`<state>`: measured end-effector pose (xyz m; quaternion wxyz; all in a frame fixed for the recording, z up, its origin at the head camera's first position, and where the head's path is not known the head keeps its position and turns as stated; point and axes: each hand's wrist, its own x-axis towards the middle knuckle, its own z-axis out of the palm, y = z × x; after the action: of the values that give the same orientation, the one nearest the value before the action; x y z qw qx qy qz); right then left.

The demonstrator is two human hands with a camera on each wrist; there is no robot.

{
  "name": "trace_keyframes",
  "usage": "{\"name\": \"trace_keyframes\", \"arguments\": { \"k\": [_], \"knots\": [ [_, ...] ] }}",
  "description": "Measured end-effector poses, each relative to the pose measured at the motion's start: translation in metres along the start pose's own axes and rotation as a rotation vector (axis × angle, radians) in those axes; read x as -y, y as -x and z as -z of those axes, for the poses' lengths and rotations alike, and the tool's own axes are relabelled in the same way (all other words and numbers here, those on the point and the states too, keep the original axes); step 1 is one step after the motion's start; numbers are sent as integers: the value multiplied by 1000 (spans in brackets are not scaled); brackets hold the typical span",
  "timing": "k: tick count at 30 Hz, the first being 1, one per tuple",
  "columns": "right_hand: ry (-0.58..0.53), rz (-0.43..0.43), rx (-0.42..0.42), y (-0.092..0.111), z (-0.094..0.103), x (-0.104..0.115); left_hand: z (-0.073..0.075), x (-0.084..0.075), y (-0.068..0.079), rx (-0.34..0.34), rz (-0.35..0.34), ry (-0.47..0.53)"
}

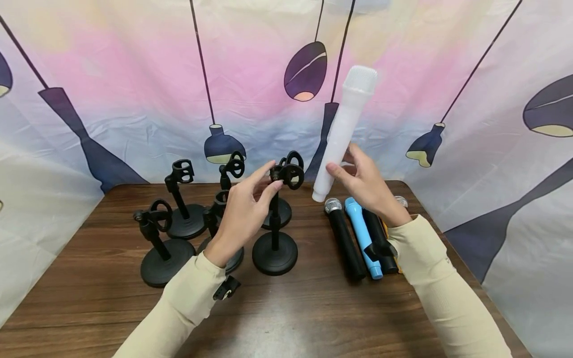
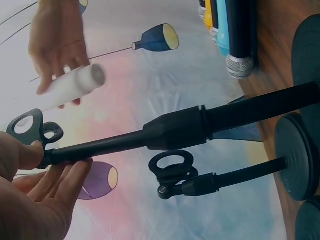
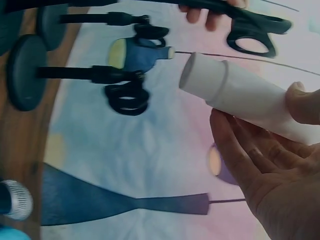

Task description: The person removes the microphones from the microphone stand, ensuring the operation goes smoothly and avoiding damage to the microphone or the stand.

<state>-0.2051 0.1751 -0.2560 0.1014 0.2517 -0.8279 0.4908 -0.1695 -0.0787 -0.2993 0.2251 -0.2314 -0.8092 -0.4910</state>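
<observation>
My left hand (image 1: 241,211) pinches the top of a black desktop microphone stand (image 1: 275,254) between thumb and fingers, just below its ringed clip (image 1: 294,174). The left wrist view shows the thumb at the clip's base and the fingers under the pole. Up and to the right, my right hand (image 1: 369,184) grips a white microphone (image 1: 343,127) by its lower handle. Its mesh head points up and its bottom end slants down toward the clip, with a gap between them. In the right wrist view, the white handle (image 3: 250,97) lies between thumb and fingers.
Several other black stands (image 1: 188,221) with round bases stand left of and behind the held one. At right, a black microphone (image 1: 345,241), a light blue microphone (image 1: 362,233) and others lie side by side on the wooden table (image 1: 304,318). A patterned cloth (image 1: 268,59) hangs behind.
</observation>
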Motion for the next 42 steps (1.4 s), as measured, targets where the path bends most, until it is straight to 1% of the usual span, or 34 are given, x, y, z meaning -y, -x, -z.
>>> {"name": "trace_keyframes", "arguments": {
  "k": [3,6,9,12,17,22,27,32,36,39,42],
  "knots": [
    [1,-48,32,7,-4,-12,0,1,5,26,51,-1],
    [21,-109,64,14,-9,-25,0,3,11,56,80,-6],
    [64,-158,94,20,-15,-38,0,5,17,78,108,-9],
    [77,-208,127,25,-22,-47,-1,7,22,98,138,-2],
    [48,-283,173,32,-32,-63,-2,12,30,124,164,11],
    [63,-345,215,41,-40,-77,-3,16,38,159,191,28],
    [79,-409,250,45,-47,-89,-4,19,44,185,204,60],
    [141,-476,271,47,-54,-98,-9,22,51,217,221,40],
    [160,-549,278,48,-59,-101,-13,26,55,236,239,15],
    [165,-607,279,49,-63,-103,-15,29,58,242,256,14],
    [188,-628,289,51,-67,-105,-17,31,60,242,277,33]
  ]
}}
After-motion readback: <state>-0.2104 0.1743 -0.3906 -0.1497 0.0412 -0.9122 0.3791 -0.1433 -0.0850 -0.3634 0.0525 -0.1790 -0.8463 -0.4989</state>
